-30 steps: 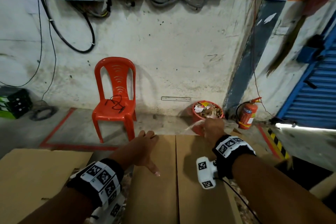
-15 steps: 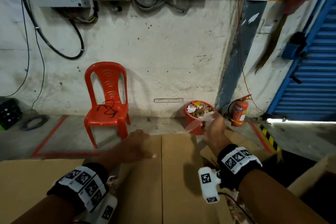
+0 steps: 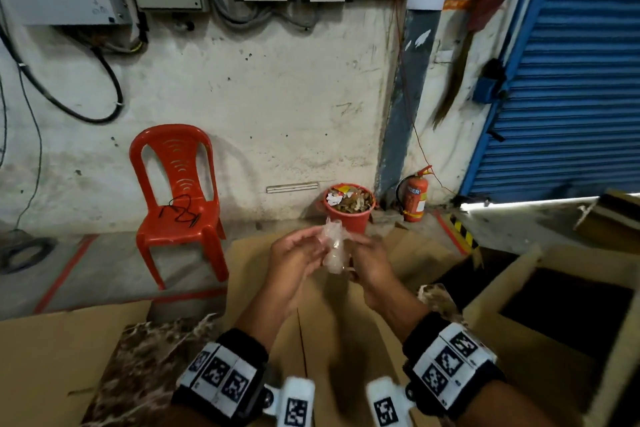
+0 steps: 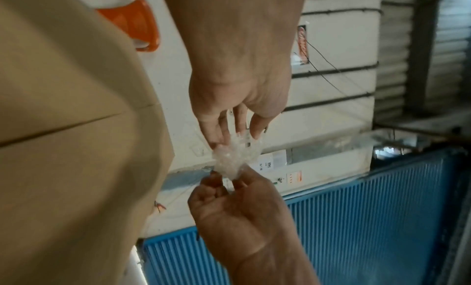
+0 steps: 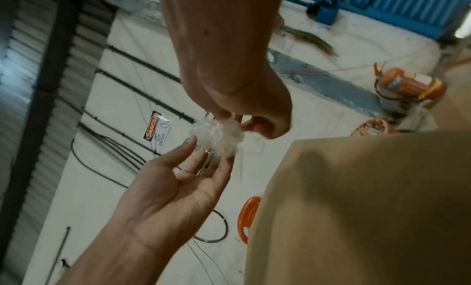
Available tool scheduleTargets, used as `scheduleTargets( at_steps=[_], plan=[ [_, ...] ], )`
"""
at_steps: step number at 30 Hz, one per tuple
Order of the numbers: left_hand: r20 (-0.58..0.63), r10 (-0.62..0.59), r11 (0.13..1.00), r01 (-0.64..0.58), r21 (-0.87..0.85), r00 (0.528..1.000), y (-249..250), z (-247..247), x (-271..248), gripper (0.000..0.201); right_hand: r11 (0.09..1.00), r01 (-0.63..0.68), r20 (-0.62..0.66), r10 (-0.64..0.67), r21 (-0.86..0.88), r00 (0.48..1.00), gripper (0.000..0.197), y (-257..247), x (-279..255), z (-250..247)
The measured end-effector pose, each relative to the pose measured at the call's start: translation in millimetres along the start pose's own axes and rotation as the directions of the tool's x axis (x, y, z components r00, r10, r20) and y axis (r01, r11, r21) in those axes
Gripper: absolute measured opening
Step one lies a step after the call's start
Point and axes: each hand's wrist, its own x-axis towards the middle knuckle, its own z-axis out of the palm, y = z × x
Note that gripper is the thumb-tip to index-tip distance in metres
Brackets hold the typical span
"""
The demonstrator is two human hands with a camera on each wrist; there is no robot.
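My left hand (image 3: 294,262) has left the cardboard box (image 3: 242,265), straight fingers now touching the clear plastic wad (image 3: 333,246) my right hand (image 3: 372,265) pinches, probably to ball it up.

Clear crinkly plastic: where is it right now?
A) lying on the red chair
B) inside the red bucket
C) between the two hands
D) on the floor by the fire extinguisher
C: the clear plastic is up in the air, pinched by the right hand and touched by the left hand.
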Motion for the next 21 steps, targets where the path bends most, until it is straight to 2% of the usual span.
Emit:
scheduleTargets(
  at_steps=[3,5,7,9,11,13,16,17,19,21],
  plan=[
    [0.086,-0.109,0.99,0.116,-0.084,0.99,1.5,-6.4,-45.1,0.027,0.965,0.102,-0.113,-0.133,-0.242,0.985,0.015,11.7,-44.1,-3.9],
    [0.141,-0.14,0.989,0.145,-0.03,0.98,1.8,-10.9,-73.8,0.027,0.957,0.099,-0.175,-0.151,-0.273,0.973,0.016,16.7,-76.7,-3.7],
    [0.12,-0.125,0.99,0.116,0.076,0.985,-0.2,-14.4,-96.2,0.025,0.956,0.111,-0.199,-0.169,-0.273,0.965,0.021,17.1,-114.4,0.9],
    [0.073,-0.059,0.988,0.047,0.148,0.996,-0.7,-16.7,-114.2,0.026,0.954,0.14,-0.141,-0.182,-0.264,0.973,0.02,14.6,-153.3,5.3],
    [0.081,-0.013,0.988,0.001,0.156,0.997,2.4,-14.0,-132.3,0.025,0.98,0.111,-0.094,-0.127,-0.163,0.987,0.024,4.8,-188.1,4.4],
    [0.12,0.027,0.987,-0.046,0.157,0.992,5.2,-7.0,-151.0,0.025,0.997,0.073,-0.052,-0.072,0.018,0.996,0.031,-5.2,-219.0,-3.0],
    [0.149,0.077,0.982,-0.101,0.16,0.986,3.4,12.3,-176.6,0.024,0.948,0.031,-0.092,-0.001,0.318,0.996,0.03,-14.1,-263.0,-26.7],
    [0.14,0.073,0.985,-0.094,0.143,0.987,1.0,17.2,-180.5,0.022,0.917,0.032,-0.127,0.021,0.398,0.992,0.031,-14.4,-274.3,-33.5],
    [0.136,0.03,0.991,-0.047,0.123,0.99,-2.4,27.9,-191.1,0.02,0.915,0.105,-0.319,0.027,0.389,0.947,0.028,-12.0,-298.2,-49.9],
    [0.224,-0.017,0.991,-0.013,0.13,0.974,-8.4,39.6,-204.4,0.021,0.962,0.196,-0.547,-0.061,0.191,0.835,0.02,-8.2,-321.4,-68.1]
  ],
)
